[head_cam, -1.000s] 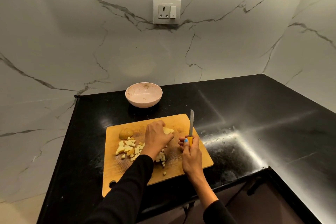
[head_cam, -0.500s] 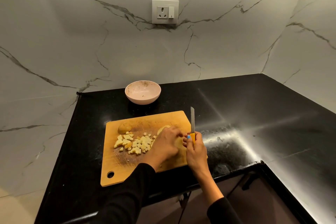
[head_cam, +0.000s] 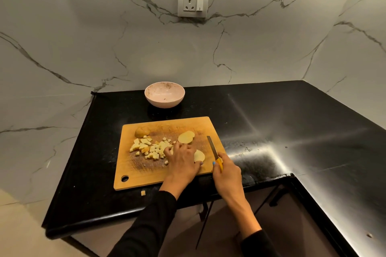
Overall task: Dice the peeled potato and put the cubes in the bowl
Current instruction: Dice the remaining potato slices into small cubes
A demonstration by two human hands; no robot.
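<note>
Potato slice (head_cam: 199,155) lies flat on board (head_cam: 167,175), near its right edge, under left hand (head_cam: 182,161); fingers curl over it, pinning it. More slices (head_cam: 186,137) just behind; cubes (head_cam: 151,148) heaped at left, one stray cube (head_cam: 143,193) on counter (head_cam: 271,121). Right hand (head_cam: 226,175) grips knife (head_cam: 215,152), blade clear of slice. Bowl (head_cam: 164,95) behind board holds no cubes. Judgement: slice firm, wet, likely slippery; hold from above, fingertips tucked back.
</note>
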